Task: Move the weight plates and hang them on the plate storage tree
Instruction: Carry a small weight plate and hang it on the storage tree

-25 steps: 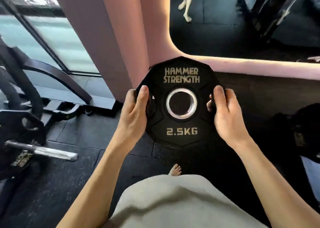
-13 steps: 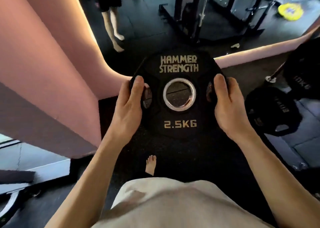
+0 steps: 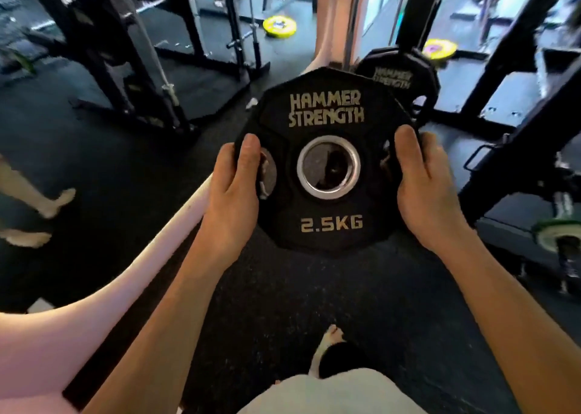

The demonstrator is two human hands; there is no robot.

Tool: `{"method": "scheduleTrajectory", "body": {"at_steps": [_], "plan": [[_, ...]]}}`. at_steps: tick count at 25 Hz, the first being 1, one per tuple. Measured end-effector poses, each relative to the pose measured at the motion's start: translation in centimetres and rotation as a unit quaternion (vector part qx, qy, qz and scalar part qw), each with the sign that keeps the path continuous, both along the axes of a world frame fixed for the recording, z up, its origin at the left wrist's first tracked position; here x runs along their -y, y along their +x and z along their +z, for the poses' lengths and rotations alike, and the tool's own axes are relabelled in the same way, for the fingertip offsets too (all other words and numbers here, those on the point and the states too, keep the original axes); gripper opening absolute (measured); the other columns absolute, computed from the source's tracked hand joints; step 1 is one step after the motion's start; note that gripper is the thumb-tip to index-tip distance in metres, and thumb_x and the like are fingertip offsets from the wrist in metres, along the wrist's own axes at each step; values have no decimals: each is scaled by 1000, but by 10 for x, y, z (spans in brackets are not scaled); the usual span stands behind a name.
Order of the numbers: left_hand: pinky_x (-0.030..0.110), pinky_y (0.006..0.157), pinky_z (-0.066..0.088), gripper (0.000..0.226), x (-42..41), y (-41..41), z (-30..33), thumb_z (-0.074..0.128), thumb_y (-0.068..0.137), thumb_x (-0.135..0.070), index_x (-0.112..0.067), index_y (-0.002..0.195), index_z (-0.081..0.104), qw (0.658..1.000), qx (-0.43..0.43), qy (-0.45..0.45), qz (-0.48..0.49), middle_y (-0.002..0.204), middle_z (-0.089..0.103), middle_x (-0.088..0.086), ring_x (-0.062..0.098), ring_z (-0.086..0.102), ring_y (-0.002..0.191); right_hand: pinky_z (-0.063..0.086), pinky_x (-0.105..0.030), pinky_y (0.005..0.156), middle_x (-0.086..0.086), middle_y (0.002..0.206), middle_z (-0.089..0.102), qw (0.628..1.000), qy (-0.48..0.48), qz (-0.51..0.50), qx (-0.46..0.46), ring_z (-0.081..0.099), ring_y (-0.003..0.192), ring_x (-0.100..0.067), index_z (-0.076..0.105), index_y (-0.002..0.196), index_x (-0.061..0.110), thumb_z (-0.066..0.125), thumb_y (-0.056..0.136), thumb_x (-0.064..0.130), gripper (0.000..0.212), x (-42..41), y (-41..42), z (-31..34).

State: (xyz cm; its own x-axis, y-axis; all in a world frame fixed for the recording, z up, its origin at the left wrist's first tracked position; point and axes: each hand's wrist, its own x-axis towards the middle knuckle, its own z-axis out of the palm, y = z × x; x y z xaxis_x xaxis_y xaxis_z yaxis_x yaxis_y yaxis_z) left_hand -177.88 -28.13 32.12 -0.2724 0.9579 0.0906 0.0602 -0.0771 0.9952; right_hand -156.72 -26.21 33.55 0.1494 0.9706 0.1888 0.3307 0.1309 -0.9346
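From the head camera I am looking down at a black weight plate [image 3: 327, 165] marked HAMMER STRENGTH and 2.5KG, held upright in front of the body above the dark rubber floor [image 3: 283, 303]. The left hand [image 3: 234, 190] is gripping its left edge, thumb lying on the face and fingers wrapped behind. The right hand [image 3: 424, 187] is gripping the right edge the same way. Just behind the plate, up and to the right, another black plate [image 3: 399, 74] with the same lettering is standing on edge. Black rack frames are rising on the left [image 3: 103, 52] and on the right [image 3: 503, 77]. A yellow plate [image 3: 279, 27] is lying on the floor farther back. A bare foot [image 3: 330, 339] is showing below the plate.
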Motion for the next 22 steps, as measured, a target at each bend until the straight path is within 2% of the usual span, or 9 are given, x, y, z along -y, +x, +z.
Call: {"method": "scheduleTrajectory", "body": {"at_steps": [2, 5, 7, 9, 13, 15, 17, 19, 22], "plan": [[47, 97, 49, 49, -42, 12, 8, 45, 94, -54, -9, 108, 60, 999, -3, 13, -43, 105, 66, 9, 24, 63, 104, 39, -5, 60, 12, 75, 51, 999, 26, -39, -8, 50, 61, 14, 46, 82, 28, 38, 102, 41, 25, -23, 12, 7], [43, 89, 50, 40, -105, 35, 18, 46, 96, -51, -15, 102, 61, 996, 4, 40, -77, 93, 66, -7, 11, 62, 95, 45, -22, 65, 7, 77, 56, 995, 60, -77, -9, 54, 68, 0, 48, 84, 27, 40, 101, 46, 26, -67, 35, 16], [52, 94, 47, 49, -147, 49, 30, 47, 92, -55, -9, 103, 60, 994, -2, 61, -88, 93, 63, 2, 14, 59, 93, 48, -28, 64, 4, 77, 59, 993, 72, -93, -6, 57, 69, -7, 48, 86, 27, 39, 99, 50, 28, -100, 49, 24], [55, 98, 46, 53, -193, 67, 47, 47, 91, -55, -5, 103, 59, 992, 1, 85, -97, 96, 63, 11, 18, 60, 92, 48, -31, 63, 1, 77, 59, 990, 89, -105, -12, 57, 68, -10, 49, 88, 26, 38, 96, 56, 33, -138, 64, 38], [45, 87, 49, 36, -273, 104, 86, 49, 92, -53, -20, 86, 62, 980, 27, 138, -141, 83, 62, 10, 25, 59, 80, 45, -22, 57, 4, 72, 55, 983, 127, -133, -20, 52, 62, -4, 50, 89, 19, 38, 90, 58, 41, -207, 97, 79], [41, 77, 44, 36, -308, 121, 108, 51, 85, -60, -25, 78, 58, 976, 30, 157, -151, 75, 59, 0, 18, 54, 74, 42, -17, 56, 6, 70, 52, 977, 157, -145, -15, 49, 60, 0, 50, 89, 16, 39, 96, 50, 37, -238, 112, 102], [40, 78, 43, 35, -342, 137, 133, 55, 82, -60, -26, 85, 60, 969, 69, 182, -155, 81, 59, -3, 15, 54, 80, 40, -13, 53, 6, 69, 51, 970, 190, -148, -15, 47, 57, 3, 49, 89, 11, 40, 100, 42, 34, -267, 126, 128], [36, 77, 43, 27, -372, 152, 161, 57, 91, -51, -25, 89, 60, 961, 91, 211, -156, 86, 59, -1, 12, 54, 81, 40, -13, 52, 4, 68, 52, 962, 219, -160, -15, 47, 56, 1, 49, 89, 10, 41, 100, 40, 34, -293, 137, 156], [31, 72, 45, 25, -412, 166, 202, 54, 95, -48, -29, 82, 60, 946, 87, 274, -148, 74, 60, -12, 4, 54, 70, 40, -10, 55, 1, 73, 55, 947, 269, -176, 7, 49, 58, 2, 50, 88, 13, 40, 100, 44, 35, -327, 150, 197]]}}
